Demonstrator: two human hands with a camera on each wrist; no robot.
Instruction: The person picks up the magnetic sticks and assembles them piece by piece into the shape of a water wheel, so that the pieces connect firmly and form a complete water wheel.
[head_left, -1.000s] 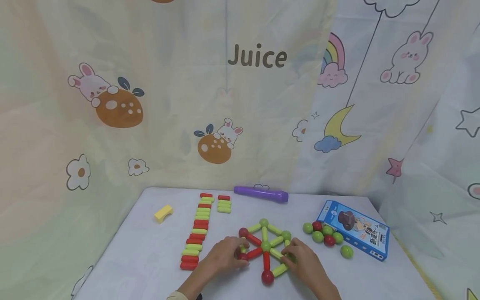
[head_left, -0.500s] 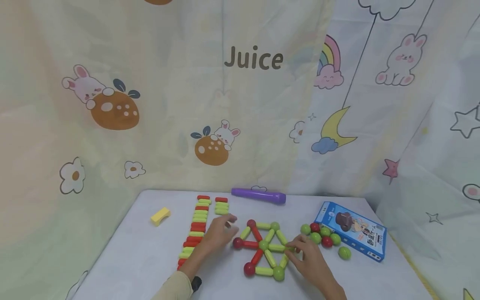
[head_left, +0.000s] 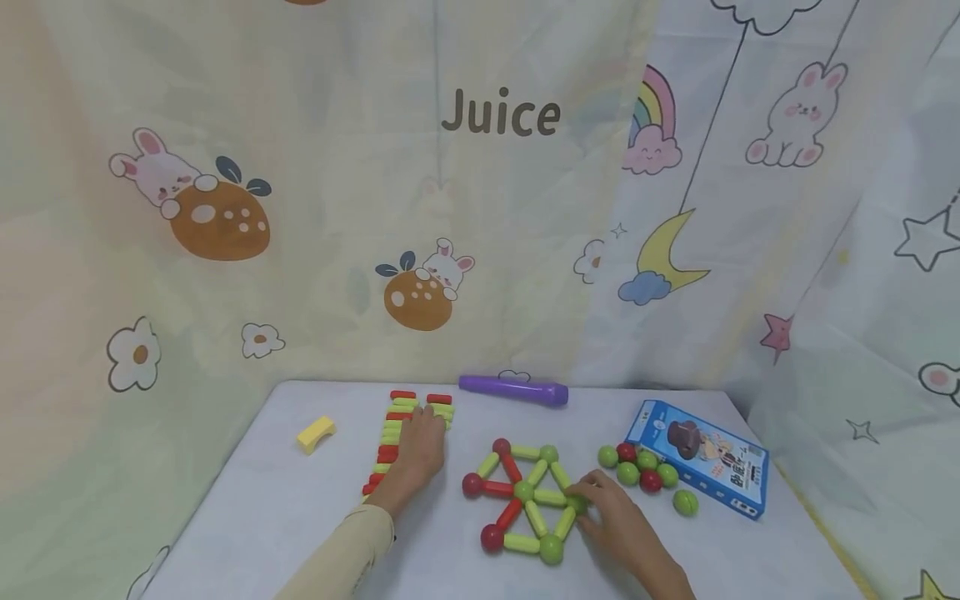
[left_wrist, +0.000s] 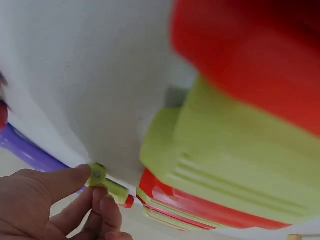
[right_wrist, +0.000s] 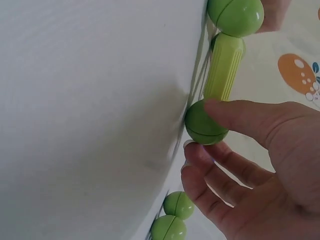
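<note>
At far left, the left hand [head_left: 422,443] pinches a green rod [left_wrist: 97,173], best lifted straight up, while the right hand [head_left: 621,529] grips the near-centre frame [head_left: 524,492] by its right ball [right_wrist: 202,125], ideally without shifting it.

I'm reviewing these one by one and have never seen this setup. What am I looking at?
These are a person's left hand and right hand; there is no robot. The wide picture comes from a head-worn camera; the close ones, from a camera on each wrist. On the white table lie a frame of balls and rods, loose red and yellow-green rods, loose balls, a blue box, a purple tube and an arched yellow block. The left hand pinches a yellow-green rod; the right hand holds a green ball at the frame's edge.
</note>
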